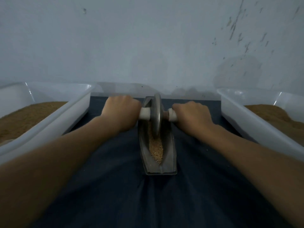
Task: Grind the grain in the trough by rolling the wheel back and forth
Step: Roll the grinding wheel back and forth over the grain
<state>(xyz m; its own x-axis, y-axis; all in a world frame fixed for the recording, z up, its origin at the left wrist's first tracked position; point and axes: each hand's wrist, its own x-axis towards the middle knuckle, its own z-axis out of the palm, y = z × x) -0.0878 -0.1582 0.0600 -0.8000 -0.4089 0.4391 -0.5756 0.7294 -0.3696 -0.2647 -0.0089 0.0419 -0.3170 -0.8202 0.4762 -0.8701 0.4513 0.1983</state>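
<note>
Reaching forward over a dark cloth (148, 203) with both forearms, toward a narrow metal trough (167, 163) lying lengthwise, one end nearest. Piled in the near half of its groove: pale cracked grain (156, 150), coarse to look at, thinning toward the wheel (157, 116). Standing upright on edge toward the far end, rim down in the groove. Wrapped round the pale left handle (144, 113) beside the disc: left grip (121, 111), fingers curled over, holding it close. Likewise on the other side: right grip (192, 115) closed round the right handle (172, 116), knuckles up.

Judging by the heap at the near end, well short of done. Best now to draw the wheel back toward the body with even pressure from both sides, keeping the disc upright and centred so as not to ride up a wall or tip. Better also to run the full length, catching the near pile, and to go steadily to avoid throwing grain over the low sides.

Lying fairly smooth, with a few soft folds, and hiding the support beneath: bench or floor, cannot tell. Flanking, well apart from the trough: left tub (54, 122) and right tub (256, 129), white plastic, each holding brown meal (24, 119). Behind, a pale wall (148, 38), scuffed and flecked at upper right.
</note>
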